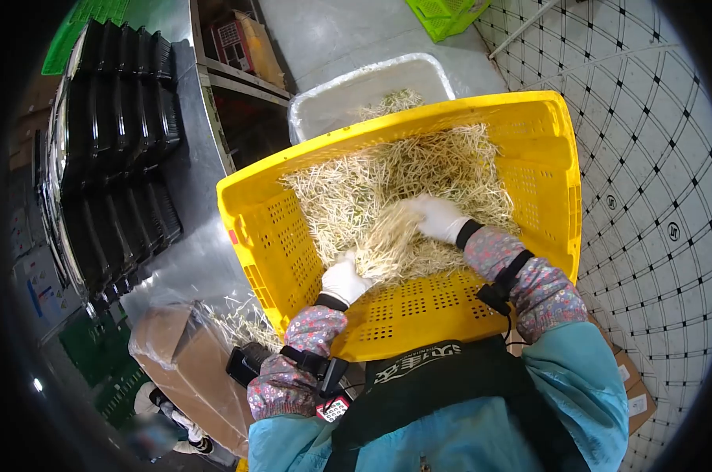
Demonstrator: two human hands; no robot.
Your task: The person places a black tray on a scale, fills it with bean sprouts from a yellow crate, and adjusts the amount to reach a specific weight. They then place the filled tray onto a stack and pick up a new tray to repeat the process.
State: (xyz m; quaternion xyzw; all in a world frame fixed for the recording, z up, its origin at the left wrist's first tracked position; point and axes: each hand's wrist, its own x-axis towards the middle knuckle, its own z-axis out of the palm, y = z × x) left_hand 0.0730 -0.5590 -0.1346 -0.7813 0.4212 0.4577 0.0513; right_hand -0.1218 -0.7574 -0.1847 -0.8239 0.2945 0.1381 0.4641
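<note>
Pale bean sprouts [332, 204] fill much of a yellow perforated crate [395, 134] in front of my body. Between my hands hangs a clump of sprouts [391, 236], slightly smeared by motion. My right hand [441, 219], in a white glove, grips the upper right end of this clump. At its lower left end is my left hand [345, 281], also gloved in white, with its fingers closed on sprouts near the crate's left wall. The sprouts hide the fingertips of both hands.
Behind the crate stands a whitish tub [324, 102] holding more sprouts. Stacked black plastic trays [120, 126] rest on the metal table [195, 181] at left. A cardboard box [191, 370] in clear plastic lies lower left. A green crate [448, 16] sits on the floor beyond.
</note>
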